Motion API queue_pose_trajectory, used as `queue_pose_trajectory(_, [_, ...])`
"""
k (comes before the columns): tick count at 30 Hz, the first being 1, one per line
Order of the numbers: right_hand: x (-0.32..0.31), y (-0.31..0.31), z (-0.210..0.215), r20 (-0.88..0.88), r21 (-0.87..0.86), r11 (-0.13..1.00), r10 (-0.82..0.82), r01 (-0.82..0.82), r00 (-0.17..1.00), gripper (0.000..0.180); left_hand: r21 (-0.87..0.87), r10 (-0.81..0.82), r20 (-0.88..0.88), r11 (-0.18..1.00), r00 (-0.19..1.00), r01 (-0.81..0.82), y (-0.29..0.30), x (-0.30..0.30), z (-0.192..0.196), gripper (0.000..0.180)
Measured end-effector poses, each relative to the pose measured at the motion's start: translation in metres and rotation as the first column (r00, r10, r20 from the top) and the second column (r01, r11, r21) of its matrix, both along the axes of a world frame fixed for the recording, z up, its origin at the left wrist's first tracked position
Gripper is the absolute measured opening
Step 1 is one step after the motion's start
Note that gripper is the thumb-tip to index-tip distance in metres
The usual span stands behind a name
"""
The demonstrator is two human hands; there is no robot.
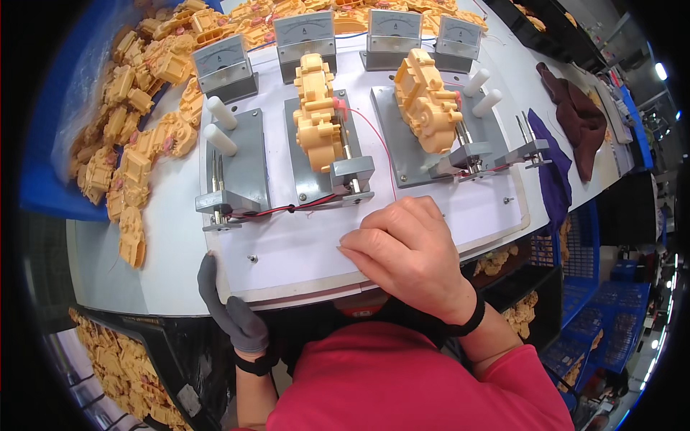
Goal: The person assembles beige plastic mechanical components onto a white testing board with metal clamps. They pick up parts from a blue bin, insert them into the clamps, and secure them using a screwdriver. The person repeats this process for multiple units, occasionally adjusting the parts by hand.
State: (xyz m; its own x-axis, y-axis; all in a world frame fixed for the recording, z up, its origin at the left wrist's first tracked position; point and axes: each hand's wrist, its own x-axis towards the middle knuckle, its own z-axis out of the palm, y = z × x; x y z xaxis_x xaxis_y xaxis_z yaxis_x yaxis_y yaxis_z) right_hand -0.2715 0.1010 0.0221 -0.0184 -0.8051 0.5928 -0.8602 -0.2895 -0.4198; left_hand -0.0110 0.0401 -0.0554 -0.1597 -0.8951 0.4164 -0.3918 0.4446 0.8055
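My right hand (413, 251), bare, hovers over the front middle of the white board with its fingers curled and pinched together. Whatever lies between the fingertips is too small or hidden to name. A thin red wire runs from the yellow plastic gear housing (316, 126) on the middle-left grey fixture down behind this hand. In a grey glove, my left hand (241, 320) rests at the board's front left corner, fingers stretched out and holding nothing. A second yellow gear housing (427, 100) sits tilted on the right grey fixture (388, 133), against its metal pins.
Several analog meters (305, 36) stand along the back. White posts (220, 139) rise from the left fixture (248, 161). Yellow housings (133, 172) pile at the left beside a blue bin (39, 172). Purple cloth (550, 169) and dark red cloth (578, 118) lie right. Crates (607, 309) stand below.
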Motion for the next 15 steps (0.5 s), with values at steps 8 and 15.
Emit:
queue_pose_trajectory(8, [0.0050, 0.0014, 0.0003, -0.020, 0.019, 1.000, -0.021, 0.022, 1.000, 0.019, 0.015, 0.005, -0.012, 1.000, 1.000, -0.005, -0.0002, 0.0043, -0.0028, 0.063])
queue_pose_trajectory(15, [-0.0022, 0.0041, -0.0002, 0.011, 0.043, 0.999, -0.004, 0.003, 1.000, 0.016, 0.014, 0.066, 0.085, 0.998, 0.994, -0.068, -0.0035, 0.0043, -0.0045, 0.075])
